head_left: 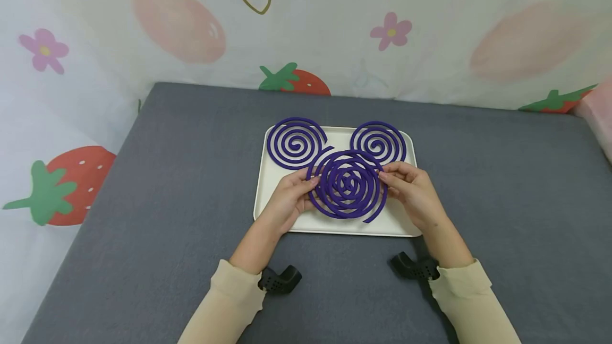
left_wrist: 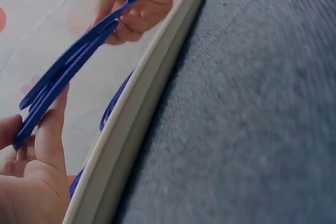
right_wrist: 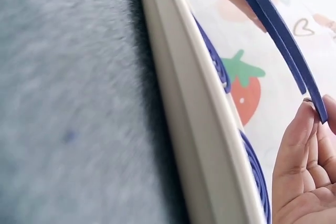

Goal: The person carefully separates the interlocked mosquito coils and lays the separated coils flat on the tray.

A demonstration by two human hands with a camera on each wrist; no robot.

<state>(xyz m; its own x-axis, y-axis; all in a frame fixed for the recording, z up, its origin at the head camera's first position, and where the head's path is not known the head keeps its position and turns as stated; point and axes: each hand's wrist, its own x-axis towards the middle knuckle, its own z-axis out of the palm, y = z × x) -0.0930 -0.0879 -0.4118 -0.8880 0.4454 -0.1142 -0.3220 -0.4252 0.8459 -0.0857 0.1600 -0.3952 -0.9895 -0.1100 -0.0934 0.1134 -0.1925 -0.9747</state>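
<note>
A pair of purple mosquito coils (head_left: 348, 185), overlapping or nested together, is held tilted above the front of a white tray (head_left: 325, 226). My left hand (head_left: 288, 199) pinches its left edge between thumb and fingers. On the opposite edge, my right hand (head_left: 412, 191) pinches with thumb and fingertips. In the left wrist view the coils (left_wrist: 68, 66) appear edge-on, their layers slightly spread. Two single purple coils lie on the tray behind, one at the back left (head_left: 295, 146) and one at the back right (head_left: 377, 147).
A grey cloth (head_left: 167, 216) covers the table under the tray. Behind and to the left hangs a white curtain (head_left: 325, 20) printed with strawberries and flowers. Black wrist-worn devices (head_left: 282, 280) sit at both cuffs. Something pink (head_left: 597, 115) shows at the right edge.
</note>
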